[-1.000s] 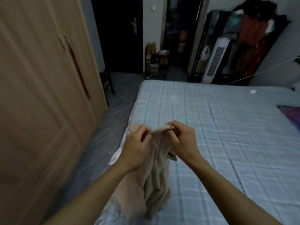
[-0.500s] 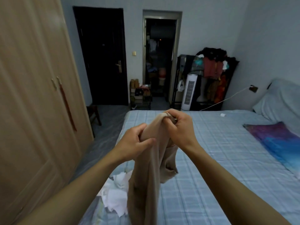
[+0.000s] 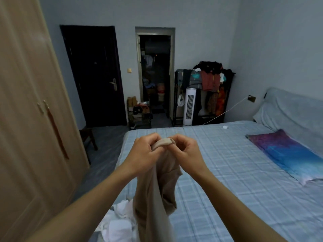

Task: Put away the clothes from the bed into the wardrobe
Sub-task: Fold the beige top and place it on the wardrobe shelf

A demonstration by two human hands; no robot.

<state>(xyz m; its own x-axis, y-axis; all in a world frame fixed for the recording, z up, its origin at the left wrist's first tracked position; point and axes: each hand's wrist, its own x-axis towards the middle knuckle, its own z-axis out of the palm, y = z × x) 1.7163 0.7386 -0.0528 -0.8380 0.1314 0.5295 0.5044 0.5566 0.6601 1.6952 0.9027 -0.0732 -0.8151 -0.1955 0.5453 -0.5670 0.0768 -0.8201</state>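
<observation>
Closer together now, left hand (image 3: 146, 151) and right hand (image 3: 186, 151) pinch the beige garment (image 3: 157, 198) (hanging below them).

From my remote seat, the beige garment (image 3: 157, 186) looked like thin, soft cloth, matt and limp, bunched where my left hand (image 3: 142, 154) and right hand (image 3: 185, 151) pinched it. The bed (image 3: 227, 172) wore a matt woven sheet in a pale blue check. White clothes (image 3: 120, 222) on it seemed soft, crumpled cotton. The wardrobe (image 3: 28, 119) showed light wood-look panels, smooth with a dull sheen. The pillow (image 3: 286, 151) had a smooth printed fabric cover. The tower fan (image 3: 189, 106) looked like white plastic.
</observation>
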